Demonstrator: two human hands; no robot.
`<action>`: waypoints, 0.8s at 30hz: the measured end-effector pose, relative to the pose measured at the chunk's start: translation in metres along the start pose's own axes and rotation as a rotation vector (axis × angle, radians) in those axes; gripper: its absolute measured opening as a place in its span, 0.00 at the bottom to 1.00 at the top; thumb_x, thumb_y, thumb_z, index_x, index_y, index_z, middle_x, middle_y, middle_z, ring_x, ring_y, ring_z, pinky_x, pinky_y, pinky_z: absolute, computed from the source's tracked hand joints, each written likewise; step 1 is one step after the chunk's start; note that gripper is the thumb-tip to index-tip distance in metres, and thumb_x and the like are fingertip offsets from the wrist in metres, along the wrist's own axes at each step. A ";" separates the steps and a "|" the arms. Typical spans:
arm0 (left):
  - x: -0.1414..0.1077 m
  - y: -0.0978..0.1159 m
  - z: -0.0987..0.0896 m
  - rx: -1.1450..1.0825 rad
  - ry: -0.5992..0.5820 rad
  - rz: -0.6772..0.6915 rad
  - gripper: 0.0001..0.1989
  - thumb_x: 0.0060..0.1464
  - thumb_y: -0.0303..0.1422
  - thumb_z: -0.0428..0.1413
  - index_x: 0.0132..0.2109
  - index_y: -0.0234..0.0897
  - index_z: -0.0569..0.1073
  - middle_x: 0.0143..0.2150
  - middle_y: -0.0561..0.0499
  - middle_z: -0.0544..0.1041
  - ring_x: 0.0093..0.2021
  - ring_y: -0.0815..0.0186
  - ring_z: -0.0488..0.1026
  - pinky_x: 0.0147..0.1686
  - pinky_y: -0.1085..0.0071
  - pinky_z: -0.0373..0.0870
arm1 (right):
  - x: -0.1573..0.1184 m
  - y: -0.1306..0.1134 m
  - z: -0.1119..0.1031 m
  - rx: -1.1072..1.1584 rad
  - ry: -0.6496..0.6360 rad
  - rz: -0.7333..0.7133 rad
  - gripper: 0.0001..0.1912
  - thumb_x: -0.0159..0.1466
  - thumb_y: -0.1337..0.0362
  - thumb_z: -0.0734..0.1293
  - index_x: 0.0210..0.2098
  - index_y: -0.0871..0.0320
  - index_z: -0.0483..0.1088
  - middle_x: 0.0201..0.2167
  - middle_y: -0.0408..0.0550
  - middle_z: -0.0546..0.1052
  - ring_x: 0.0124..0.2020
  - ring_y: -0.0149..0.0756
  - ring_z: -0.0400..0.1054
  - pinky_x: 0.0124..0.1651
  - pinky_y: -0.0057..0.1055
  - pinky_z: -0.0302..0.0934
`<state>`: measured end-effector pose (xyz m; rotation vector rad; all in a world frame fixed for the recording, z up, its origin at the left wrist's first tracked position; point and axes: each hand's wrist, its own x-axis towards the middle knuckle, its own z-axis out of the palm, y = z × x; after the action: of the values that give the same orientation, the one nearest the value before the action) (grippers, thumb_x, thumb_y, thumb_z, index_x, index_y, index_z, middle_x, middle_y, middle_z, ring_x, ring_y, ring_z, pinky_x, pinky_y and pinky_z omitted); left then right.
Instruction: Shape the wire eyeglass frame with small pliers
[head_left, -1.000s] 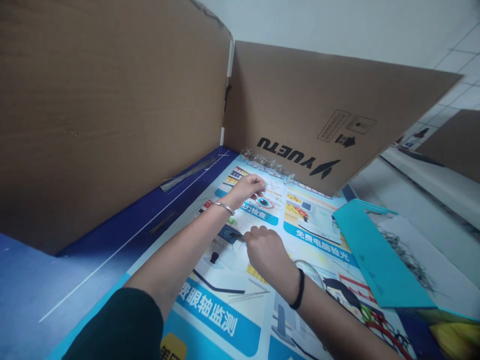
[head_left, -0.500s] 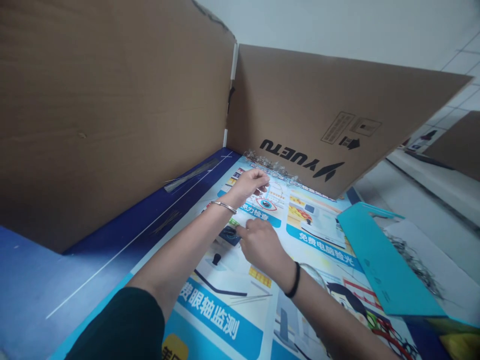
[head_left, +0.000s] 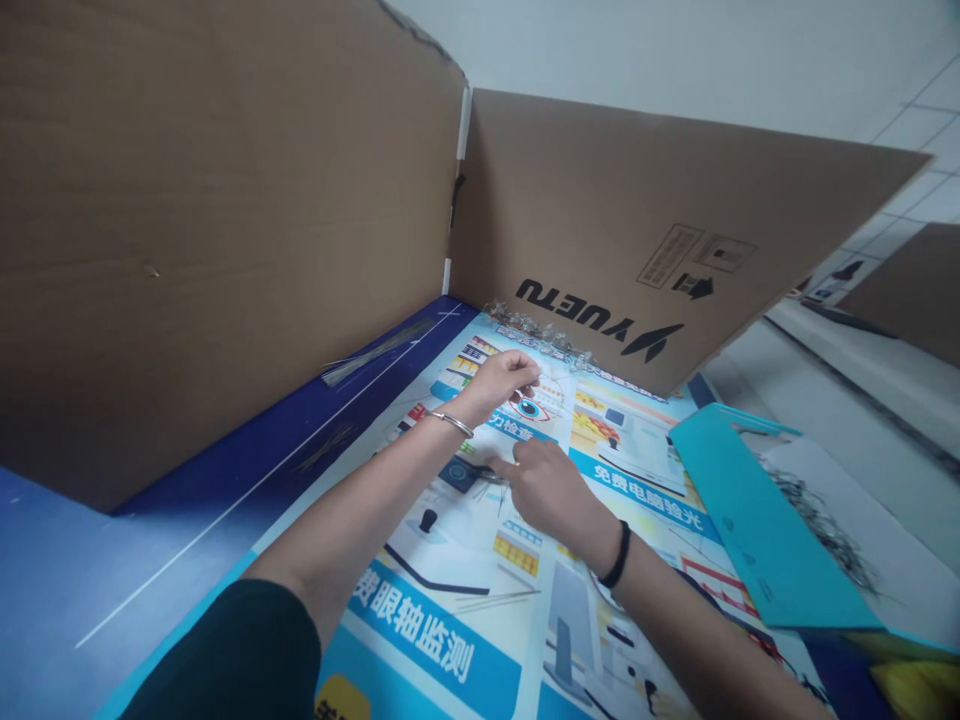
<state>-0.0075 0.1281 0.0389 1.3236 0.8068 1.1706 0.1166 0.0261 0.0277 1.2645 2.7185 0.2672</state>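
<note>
My left hand [head_left: 504, 386], with a metal bangle at the wrist, is raised over the printed poster sheet [head_left: 480, 600]. Its thumb and fingers are pinched together; whatever lies between them is too small to make out. Closer to me and to the right is my right hand [head_left: 551, 495], a black band round its wrist. Its fingers are bent in, the foremost ones pointing left towards a small dark, thin shape below my left hand. I cannot tell whether they grip it. A few thin wire-like strands [head_left: 499, 600] lie on the sheet nearer me.
Tall cardboard panels [head_left: 300, 200] stand at the left and back. Small clear pieces [head_left: 536, 328] line the foot of the back panel [head_left: 585, 200]. A bundle of thin strips [head_left: 375, 352] lies at left. An open teal box [head_left: 772, 530] at right holds tangled wire-like pieces [head_left: 817, 520].
My right hand has shifted slightly right and downward, its foremost fingers now stretched further out to the left. My left hand stays pinched in nearly the same place. The view has moved slightly.
</note>
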 end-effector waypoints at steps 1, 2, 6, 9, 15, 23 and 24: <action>-0.001 -0.001 0.001 0.008 -0.003 -0.004 0.06 0.49 0.32 0.54 0.29 0.33 0.66 0.26 0.53 0.71 0.23 0.75 0.68 0.22 0.79 0.60 | -0.005 0.005 0.002 -0.004 -0.009 0.008 0.20 0.59 0.72 0.58 0.49 0.51 0.68 0.33 0.51 0.70 0.38 0.39 0.60 0.38 0.34 0.46; -0.001 -0.001 0.001 0.013 -0.009 -0.005 0.06 0.49 0.32 0.54 0.29 0.33 0.66 0.26 0.53 0.71 0.23 0.75 0.68 0.22 0.79 0.60 | -0.011 0.010 0.004 -0.008 -0.008 0.015 0.20 0.59 0.71 0.58 0.49 0.52 0.68 0.34 0.51 0.70 0.38 0.38 0.60 0.38 0.33 0.46; 0.000 -0.004 0.001 0.021 -0.005 -0.021 0.07 0.49 0.33 0.55 0.29 0.33 0.66 0.27 0.53 0.71 0.23 0.75 0.67 0.22 0.79 0.60 | -0.031 0.029 0.010 -0.023 -0.025 0.050 0.22 0.59 0.73 0.58 0.51 0.49 0.66 0.30 0.49 0.69 0.34 0.36 0.59 0.35 0.32 0.44; 0.001 -0.003 0.000 0.018 0.015 -0.030 0.07 0.49 0.33 0.55 0.30 0.33 0.67 0.27 0.52 0.71 0.23 0.75 0.67 0.22 0.79 0.60 | -0.040 0.037 0.009 -0.036 -0.019 0.075 0.23 0.58 0.73 0.58 0.51 0.49 0.67 0.30 0.48 0.69 0.34 0.36 0.59 0.34 0.32 0.43; 0.003 0.000 -0.003 0.007 0.020 -0.004 0.07 0.49 0.33 0.56 0.31 0.33 0.67 0.27 0.52 0.71 0.23 0.75 0.68 0.22 0.79 0.60 | -0.023 0.010 -0.002 0.061 0.043 0.036 0.22 0.59 0.71 0.59 0.51 0.51 0.67 0.31 0.48 0.68 0.35 0.36 0.58 0.36 0.33 0.44; 0.001 -0.005 0.002 -0.001 -0.015 -0.005 0.07 0.48 0.33 0.56 0.30 0.34 0.67 0.27 0.53 0.71 0.23 0.75 0.68 0.21 0.80 0.60 | 0.006 -0.019 0.003 0.113 0.103 -0.114 0.17 0.58 0.72 0.59 0.44 0.53 0.70 0.31 0.48 0.67 0.35 0.37 0.56 0.36 0.34 0.42; 0.001 -0.006 0.004 0.001 -0.026 -0.005 0.07 0.48 0.33 0.55 0.30 0.34 0.67 0.27 0.53 0.71 0.23 0.75 0.68 0.21 0.80 0.60 | 0.003 -0.015 0.005 0.118 0.089 -0.118 0.18 0.57 0.73 0.60 0.44 0.52 0.70 0.30 0.48 0.67 0.35 0.36 0.56 0.36 0.34 0.42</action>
<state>-0.0028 0.1283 0.0333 1.3341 0.7916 1.1469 0.1042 0.0194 0.0198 1.1404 2.9110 0.1559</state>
